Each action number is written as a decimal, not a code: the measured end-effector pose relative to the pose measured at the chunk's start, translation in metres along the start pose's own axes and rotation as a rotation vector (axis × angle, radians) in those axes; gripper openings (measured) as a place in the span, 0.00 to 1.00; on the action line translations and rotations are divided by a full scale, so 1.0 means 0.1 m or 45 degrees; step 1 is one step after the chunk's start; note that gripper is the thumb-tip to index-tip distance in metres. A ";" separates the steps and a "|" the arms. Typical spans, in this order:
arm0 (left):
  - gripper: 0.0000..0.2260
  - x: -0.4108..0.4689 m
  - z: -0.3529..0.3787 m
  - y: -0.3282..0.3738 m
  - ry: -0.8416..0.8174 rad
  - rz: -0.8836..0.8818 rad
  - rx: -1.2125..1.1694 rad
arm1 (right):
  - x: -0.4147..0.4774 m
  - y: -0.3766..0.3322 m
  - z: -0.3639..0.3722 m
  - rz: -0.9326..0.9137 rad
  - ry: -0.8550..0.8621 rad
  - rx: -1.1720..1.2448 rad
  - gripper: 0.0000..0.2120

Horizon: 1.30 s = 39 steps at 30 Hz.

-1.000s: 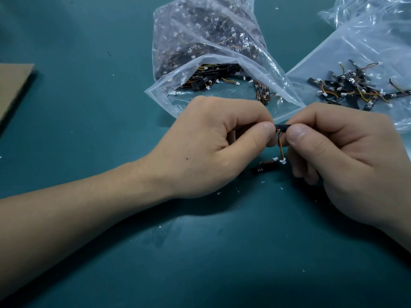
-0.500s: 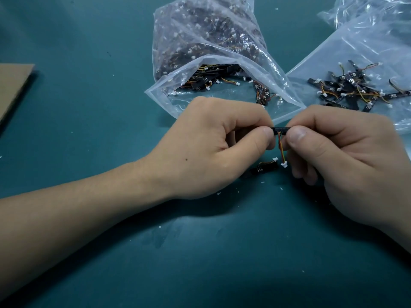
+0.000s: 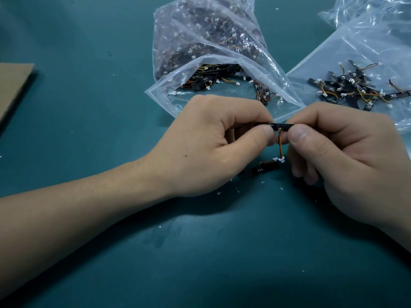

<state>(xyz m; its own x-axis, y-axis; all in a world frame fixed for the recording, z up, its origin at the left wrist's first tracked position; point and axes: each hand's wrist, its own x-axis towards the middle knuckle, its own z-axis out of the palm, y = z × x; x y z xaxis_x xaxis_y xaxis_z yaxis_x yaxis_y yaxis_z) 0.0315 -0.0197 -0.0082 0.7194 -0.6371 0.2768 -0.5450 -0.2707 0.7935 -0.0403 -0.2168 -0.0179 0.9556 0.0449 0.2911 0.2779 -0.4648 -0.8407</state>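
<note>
A thin black circuit strip (image 3: 280,125) is held level between both hands above the teal table. My left hand (image 3: 213,143) pinches its left end with thumb and forefinger; my right hand (image 3: 347,156) pinches its right end the same way. A short orange and yellow wire (image 3: 280,145) hangs from the strip's middle down to a white connector (image 3: 280,160). A second black strip (image 3: 263,169) lies on the table just below, its own white plug touching that connector.
An open clear bag (image 3: 224,101) full of the same wired strips lies just behind my hands. A flat clear bag (image 3: 347,52) at the right carries a small pile of strips (image 3: 353,90). Cardboard (image 3: 11,85) lies at the left edge. White flecks dot the table.
My hands have drawn slightly apart, so more of the black strip shows between the fingertips. The hanging wire and the strip on the table stay put.
</note>
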 end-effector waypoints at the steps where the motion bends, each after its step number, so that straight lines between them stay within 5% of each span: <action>1: 0.07 0.00 0.00 0.00 0.000 0.004 -0.006 | 0.00 0.00 0.00 0.002 -0.004 0.019 0.11; 39: 0.09 -0.01 -0.01 0.02 -0.069 -0.038 -0.042 | -0.01 -0.01 0.00 -0.034 -0.036 -0.077 0.09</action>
<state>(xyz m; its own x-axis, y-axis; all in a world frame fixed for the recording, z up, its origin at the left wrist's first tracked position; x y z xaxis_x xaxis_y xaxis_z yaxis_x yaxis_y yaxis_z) 0.0296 -0.0189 -0.0062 0.7099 -0.6678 0.2237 -0.5088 -0.2667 0.8185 -0.0412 -0.2165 -0.0171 0.9504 0.0825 0.2998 0.2981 -0.5154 -0.8034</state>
